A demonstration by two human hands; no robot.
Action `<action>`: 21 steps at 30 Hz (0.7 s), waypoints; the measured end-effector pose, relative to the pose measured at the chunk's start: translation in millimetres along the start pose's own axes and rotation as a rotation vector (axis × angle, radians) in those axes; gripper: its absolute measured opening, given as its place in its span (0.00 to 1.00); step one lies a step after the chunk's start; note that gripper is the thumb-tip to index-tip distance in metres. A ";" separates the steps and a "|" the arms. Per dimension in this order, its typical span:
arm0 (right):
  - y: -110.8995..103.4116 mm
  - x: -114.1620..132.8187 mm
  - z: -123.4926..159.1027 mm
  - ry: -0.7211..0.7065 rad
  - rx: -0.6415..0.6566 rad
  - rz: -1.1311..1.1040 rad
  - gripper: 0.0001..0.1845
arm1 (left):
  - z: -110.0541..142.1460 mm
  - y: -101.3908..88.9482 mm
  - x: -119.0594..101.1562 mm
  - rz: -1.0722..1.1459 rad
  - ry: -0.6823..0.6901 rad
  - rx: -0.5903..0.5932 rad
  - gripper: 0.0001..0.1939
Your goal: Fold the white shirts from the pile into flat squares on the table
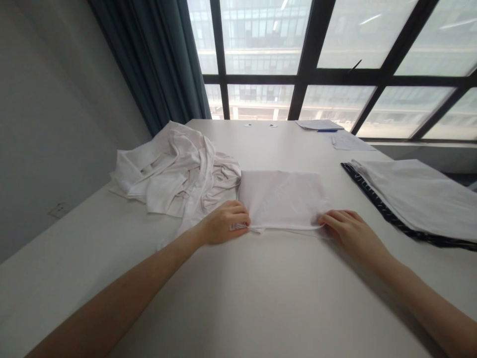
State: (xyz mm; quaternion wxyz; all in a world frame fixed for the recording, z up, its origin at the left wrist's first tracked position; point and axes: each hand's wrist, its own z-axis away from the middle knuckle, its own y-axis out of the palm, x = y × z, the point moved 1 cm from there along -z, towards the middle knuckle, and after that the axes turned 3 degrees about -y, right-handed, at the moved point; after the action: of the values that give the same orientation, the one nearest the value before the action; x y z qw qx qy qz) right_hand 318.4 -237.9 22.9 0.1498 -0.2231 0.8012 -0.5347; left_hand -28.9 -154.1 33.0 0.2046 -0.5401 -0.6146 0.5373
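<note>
Head view faces forward and down across table (268,298) toward windows (264,37)

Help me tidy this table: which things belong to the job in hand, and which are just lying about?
In hand: folded white cloth, near corners held by left hand and right hand.

Seemingly lying about: crumpled white cloth; white sheet on black material; papers; blue pen-like item.

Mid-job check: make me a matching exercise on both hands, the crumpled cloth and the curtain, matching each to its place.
Things:
1. Left hand
2. Curtain
3. Right hand
4. Crumpled cloth

Places:
A. At the folded cloth's near right corner
B. Heaped on the table
C. At the folded cloth's near left corner
D. Hanging beside the window

Pairs: 1-C, 2-D, 3-A, 4-B
</note>
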 end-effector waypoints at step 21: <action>8.8 97.9 -72.4 -0.139 -0.002 -0.231 0.14 | 1.6 8.4 5.7 0.265 -0.209 -0.107 0.06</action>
State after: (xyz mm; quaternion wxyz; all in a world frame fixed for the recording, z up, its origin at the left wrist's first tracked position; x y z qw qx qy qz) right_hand 198.3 -228.5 42.3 0.1422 -0.3507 0.7582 -0.5309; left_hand -28.3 -151.2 23.1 0.0378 -0.5676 -0.5837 0.5794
